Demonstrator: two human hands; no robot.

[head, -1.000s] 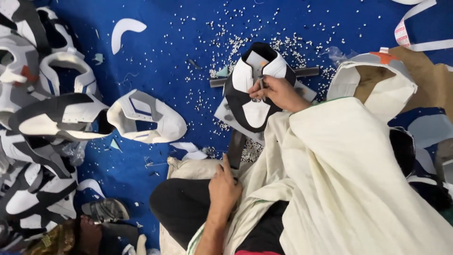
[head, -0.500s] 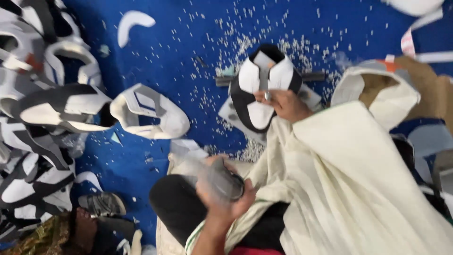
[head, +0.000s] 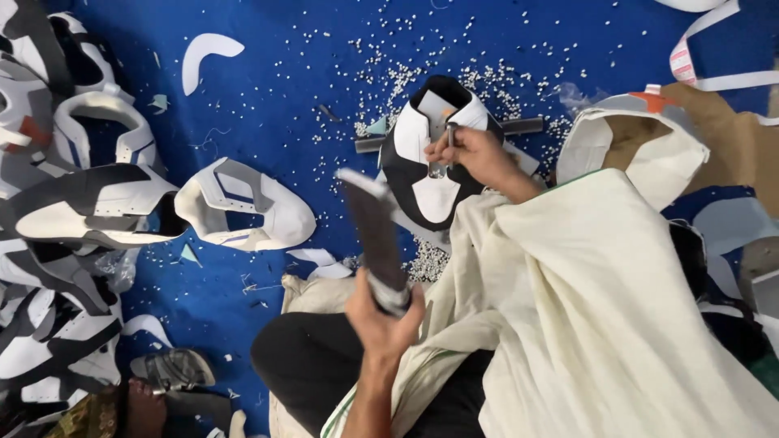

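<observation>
A black and white shoe upper (head: 422,162) lies on a blue sheet (head: 284,89) in front of me, over a dark metal bar (head: 523,126). My right hand (head: 475,154) pinches a thin metal punch (head: 450,138) standing upright on that upper. My left hand (head: 381,312) is raised near my lap and grips the handle of a long dark mallet-like tool (head: 373,231), its head pointing up and away from me.
A grey and white upper (head: 243,207) lies left of centre, and a heap of black and white uppers (head: 57,243) fills the left edge. Small white punched bits (head: 406,77) litter the sheet. A cream cloth (head: 600,324) covers my right side; more uppers (head: 625,130) lie at the right.
My left hand picked the dark tool up from my lap and lifted it, swinging its head upward. My right hand stayed on the punch over the upper.
</observation>
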